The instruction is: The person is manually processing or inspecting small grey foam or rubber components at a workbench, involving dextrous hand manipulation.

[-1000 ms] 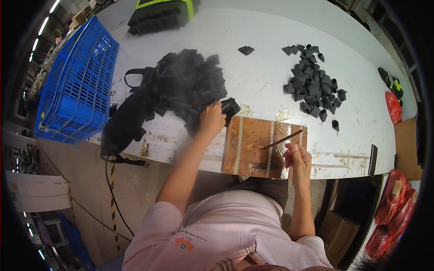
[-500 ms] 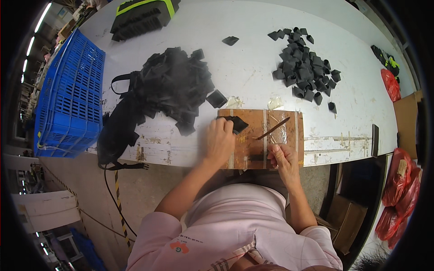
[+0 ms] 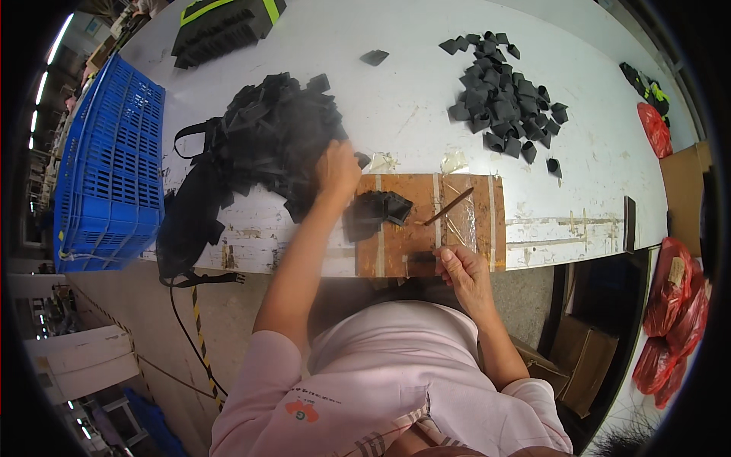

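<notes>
My left hand [image 3: 339, 169] is at the right edge of a heap of flat black fabric-like pieces [image 3: 266, 126], fingers curled down; whatever they grip is hidden. A brown board [image 3: 491, 251] with pale tape strips lies at the table's near edge. On its left side rest black folded pieces [image 3: 396, 207]. Over the board's near edge is my right hand [image 3: 466, 278], thumb pressed against its fingers, beside a dark strip [image 3: 419, 265]; I cannot tell what it pinches. A thin brown stick [image 3: 449, 206] lies slanted on the board, past my right hand.
Folded black pieces [image 3: 502, 99] form a pile at the far right. A blue plastic crate [image 3: 114, 164] stands on the left; a black bag-like item [image 3: 186, 228] with a strap lies beside the heap. A black bundle with a lime band [image 3: 228, 30] sits far left. Red bags [image 3: 666, 297] are at right.
My left hand has moved from the black pieces on the board, up and left to the heap. My right hand stays at the board's near edge. The whole view has shifted slightly.
</notes>
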Demonstrator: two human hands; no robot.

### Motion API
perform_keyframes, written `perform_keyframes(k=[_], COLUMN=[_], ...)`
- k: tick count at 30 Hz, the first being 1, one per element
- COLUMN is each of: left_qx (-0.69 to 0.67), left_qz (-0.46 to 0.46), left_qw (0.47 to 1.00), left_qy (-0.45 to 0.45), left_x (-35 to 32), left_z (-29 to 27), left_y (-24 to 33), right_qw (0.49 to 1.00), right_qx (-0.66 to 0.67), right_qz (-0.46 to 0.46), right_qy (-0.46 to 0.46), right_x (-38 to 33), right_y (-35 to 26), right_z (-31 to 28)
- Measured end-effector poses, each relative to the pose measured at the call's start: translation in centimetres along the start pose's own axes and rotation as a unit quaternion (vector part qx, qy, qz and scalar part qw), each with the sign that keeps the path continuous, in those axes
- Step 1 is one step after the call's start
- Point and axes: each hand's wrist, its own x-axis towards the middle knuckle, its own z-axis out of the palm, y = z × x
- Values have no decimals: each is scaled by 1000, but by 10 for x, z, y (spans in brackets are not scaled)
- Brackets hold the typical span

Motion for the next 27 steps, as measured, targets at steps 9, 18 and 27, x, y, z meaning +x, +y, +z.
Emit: perform_keyframes(k=[9,18,27], left_qx=[-538,-641,-712], left_qz=[4,-38,-230], left_qw=[826,766,656], left_qy=[-171,-36,-98], left_x=[-68,-123,-127], left_z=[-52,-39,-52], left_y=[22,47,51], right_qw=[988,927,824], right_qx=[-99,-214,-320], right_qz=[-116,-290,-443], right_qy=[24,102,150], right_x=[8,21,17], right_y=[-31,-29,-27], right_z=[30,40,31])
